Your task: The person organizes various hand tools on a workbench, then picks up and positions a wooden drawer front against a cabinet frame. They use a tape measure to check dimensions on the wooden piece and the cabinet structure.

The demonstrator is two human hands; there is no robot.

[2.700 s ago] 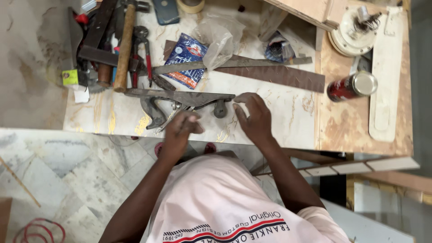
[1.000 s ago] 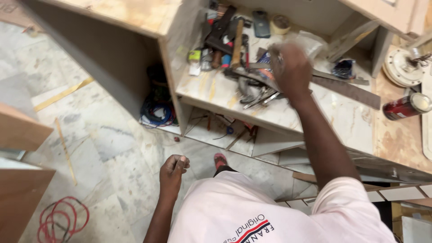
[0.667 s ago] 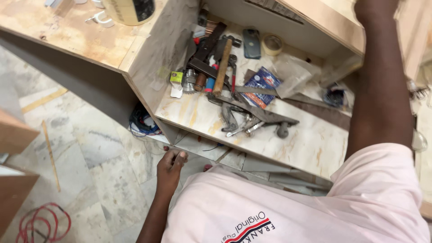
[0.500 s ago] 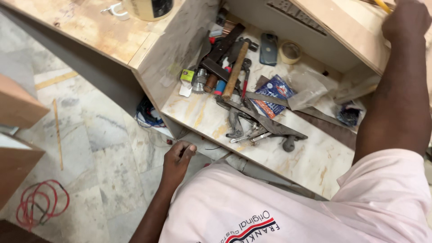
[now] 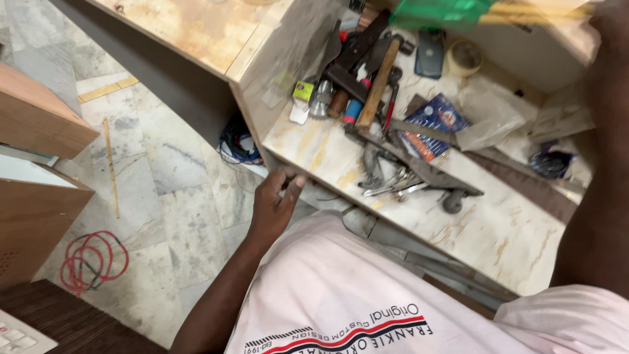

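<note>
While the left hand [image 5: 275, 203] hangs low at centre frame, fingers curled on something too small to tell, the right hand [image 5: 612, 29] reaches to the upper right beside a blurred green plastic piece [image 5: 442, 12], grip hidden; its long axis runs across the frame above the cluttered marble-patterned shelf [image 5: 511, 236].

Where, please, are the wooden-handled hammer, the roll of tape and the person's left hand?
wooden-handled hammer [image 5: 378, 84], head view, middle of its wooden handle.
roll of tape [image 5: 464, 58], head view, its pale rim.
left hand [image 5: 274, 204], head view, back of the hand.
</note>
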